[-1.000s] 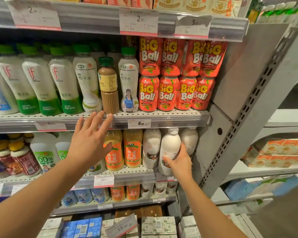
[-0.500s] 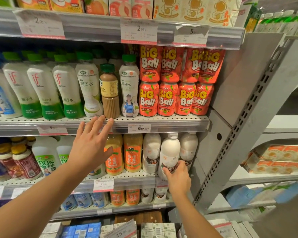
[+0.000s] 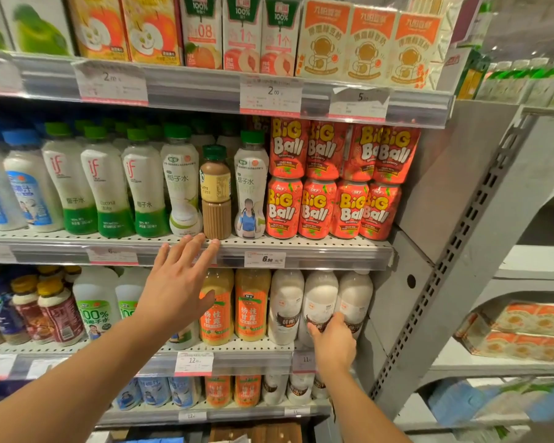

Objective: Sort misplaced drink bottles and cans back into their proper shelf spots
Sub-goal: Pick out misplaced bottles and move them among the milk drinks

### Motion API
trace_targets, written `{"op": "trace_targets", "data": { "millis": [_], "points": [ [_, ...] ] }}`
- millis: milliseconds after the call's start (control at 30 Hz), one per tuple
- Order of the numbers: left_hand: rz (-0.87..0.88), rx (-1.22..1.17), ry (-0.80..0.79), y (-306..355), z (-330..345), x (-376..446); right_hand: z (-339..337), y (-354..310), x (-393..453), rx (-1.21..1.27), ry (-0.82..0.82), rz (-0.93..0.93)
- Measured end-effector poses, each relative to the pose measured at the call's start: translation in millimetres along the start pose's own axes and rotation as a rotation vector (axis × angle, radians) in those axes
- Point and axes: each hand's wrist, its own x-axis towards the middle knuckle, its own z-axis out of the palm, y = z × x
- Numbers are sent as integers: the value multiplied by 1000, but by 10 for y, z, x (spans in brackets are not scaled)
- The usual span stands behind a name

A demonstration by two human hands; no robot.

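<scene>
Fingers [image 3: 189,251] of the left hand [image 3: 176,289] are straight and spread, holding nothing, their tips at the shelf edge [image 3: 317,251] just below the brown latte bottle [image 3: 216,193]. That bottle, marked "LATTE", stands between white coconut-water bottles [image 3: 181,183], so it looks misplaced and is probably the target. The right hand [image 3: 331,343], one shelf down, curls round the base of a white milk bottle [image 3: 320,302], probably seating it in its row. Beside the latte, red cans [image 3: 317,207] read "BiG Ball"; a price tag [image 3: 264,259] reads 6.90.
</scene>
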Motion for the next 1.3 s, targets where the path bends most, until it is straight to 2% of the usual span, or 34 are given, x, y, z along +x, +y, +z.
{"op": "trace_targets", "data": {
  "millis": [100,167,300,400,500,767,833,933,967,1033,1167,1233,1300],
  "points": [
    [8,3,-7,-29,13,9,-26,23,-1,-26,-115,17],
    [12,10,-18,-46,26,6,-40,37,-50,-45,-265,0],
    [26,4,-36,-44,-8,-1,-202,-64,-168,-153,-533,-195],
    [33,-21,-62,-52,-70,-8,-510,-293,-236,-73,-636,-372],
    [47,-62,-97,-95,-132,-16,-940,-608,-359,71,-668,-522],
    [99,-230,-147,-258,-375,-78,-1611,-1218,-626,101,-461,-732],
    [118,-239,-156,-383,-485,-120,-1750,-1371,-651,97,-520,-750],
    [145,-242,-160,-688,-615,-211,-1997,-1658,-702,143,-717,-703],
    [148,-242,-142,-811,-655,-241,-2059,-1764,-718,164,-737,-696],
    [140,-237,-94,-1074,-711,-279,-2173,-1996,-769,180,-644,-746],
    [97,-227,-19,-1512,-707,-330,-2378,-2530,-869,192,-240,-851],
    [86,-193,-20,-1665,-617,-362,-2426,-2810,-881,233,-85,-856],
    [78,-180,-25,-1789,-501,-402,-2414,-3062,-862,163,40,-851]
  ]
}}
